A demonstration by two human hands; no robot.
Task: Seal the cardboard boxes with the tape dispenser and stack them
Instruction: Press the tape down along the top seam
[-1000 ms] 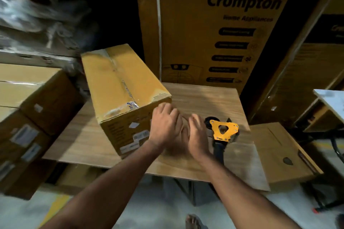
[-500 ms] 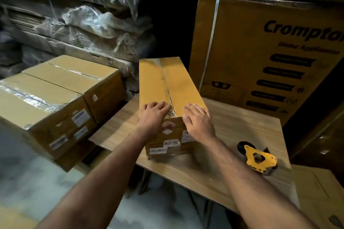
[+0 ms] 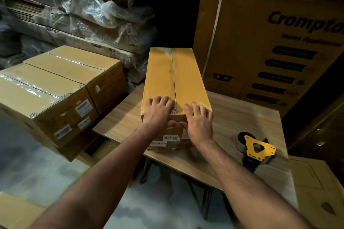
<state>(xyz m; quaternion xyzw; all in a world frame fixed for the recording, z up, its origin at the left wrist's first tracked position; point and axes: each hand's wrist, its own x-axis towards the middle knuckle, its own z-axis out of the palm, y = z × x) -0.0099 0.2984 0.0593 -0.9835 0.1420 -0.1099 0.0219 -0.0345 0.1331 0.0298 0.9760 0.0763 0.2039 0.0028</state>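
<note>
We have turned the long box (image 3: 175, 80) straight on the table (image 3: 242, 117) and now press both flat, spread hands, left hand (image 3: 158, 115) and right hand (image 3: 200, 122), on its near end, while the tape dispenser (image 3: 256, 148) lies near on the right, so taping the seam comes next.

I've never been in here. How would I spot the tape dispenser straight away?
Find the wooden table in front of the big printed Crompton carton. A long cardboard box stands on it. The tape dispenser lies to the right of that box, near the table's front edge. It is the only thing with a bright yellow plate, among brown cardboard.
</note>
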